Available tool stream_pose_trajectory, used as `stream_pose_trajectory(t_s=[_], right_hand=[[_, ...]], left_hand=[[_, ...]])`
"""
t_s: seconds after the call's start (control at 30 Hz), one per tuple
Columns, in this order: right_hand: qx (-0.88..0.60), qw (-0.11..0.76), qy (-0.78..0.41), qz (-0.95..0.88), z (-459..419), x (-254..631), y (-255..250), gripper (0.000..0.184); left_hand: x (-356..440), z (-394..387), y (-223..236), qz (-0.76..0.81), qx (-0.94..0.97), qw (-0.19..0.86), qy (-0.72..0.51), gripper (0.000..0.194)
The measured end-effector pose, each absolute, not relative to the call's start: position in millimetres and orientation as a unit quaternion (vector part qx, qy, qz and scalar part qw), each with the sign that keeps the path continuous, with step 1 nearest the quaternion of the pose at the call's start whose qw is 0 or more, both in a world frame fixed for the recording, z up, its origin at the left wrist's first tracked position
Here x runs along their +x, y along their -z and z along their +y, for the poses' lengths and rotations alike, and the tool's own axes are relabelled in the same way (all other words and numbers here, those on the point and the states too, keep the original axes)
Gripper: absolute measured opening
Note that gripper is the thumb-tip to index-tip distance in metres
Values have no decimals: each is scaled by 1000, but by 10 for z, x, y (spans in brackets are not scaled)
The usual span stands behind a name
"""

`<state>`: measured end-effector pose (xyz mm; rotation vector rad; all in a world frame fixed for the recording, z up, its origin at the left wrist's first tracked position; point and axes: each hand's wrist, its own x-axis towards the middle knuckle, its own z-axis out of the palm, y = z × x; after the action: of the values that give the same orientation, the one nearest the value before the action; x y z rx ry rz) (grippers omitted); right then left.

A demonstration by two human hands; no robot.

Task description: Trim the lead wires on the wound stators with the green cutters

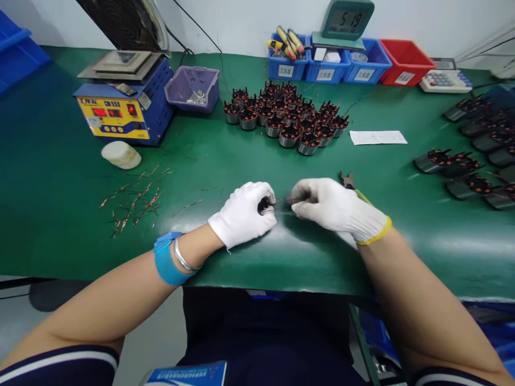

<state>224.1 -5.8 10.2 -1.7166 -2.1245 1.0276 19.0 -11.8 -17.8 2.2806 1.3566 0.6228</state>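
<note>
My left hand (244,214), in a white glove, is closed around a small motor stator (264,205), most of which the fingers hide. From it a thin copper wire (282,201) stretches to my right hand (333,206), also gloved, whose thumb and fingers pinch the wire's end. The right fingers are slightly smeared by motion. Just behind the right hand lies a pair of cutters (347,181) with a green handle, partly covered by the hand. Clipped copper wire scraps (140,202) are scattered on the green table mat (225,257) to the left.
Several wound stators (289,134) stand grouped at the back, with more stators (466,185) at the right. A blue-yellow control box (120,115), purple bin (193,88) and white round piece (121,155) are left. Blue bins (325,72), a red bin (406,61) and a paper slip (378,138) lie beyond.
</note>
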Motion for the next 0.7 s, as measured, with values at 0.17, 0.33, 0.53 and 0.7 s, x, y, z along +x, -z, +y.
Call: stream_pose_trajectory(t_s=[0.17,0.33,0.53,0.7], right_hand=[[-602,221,-190,-743,-39,2200,-298,69],[-557,36,-413,-719,107,1993,-197,32],[-482,84,-655,-576,159,1940,-16,40],[-480,112,-675,-549,111,1924,11,36]], left_hand=[[205,-114,179,487,818,208,-224,15],[192,-116,163,496,818,205,-207,14],[191,-108,182,491,825,193,-202,13],[137,-143,127,461,822,251,-220,32]])
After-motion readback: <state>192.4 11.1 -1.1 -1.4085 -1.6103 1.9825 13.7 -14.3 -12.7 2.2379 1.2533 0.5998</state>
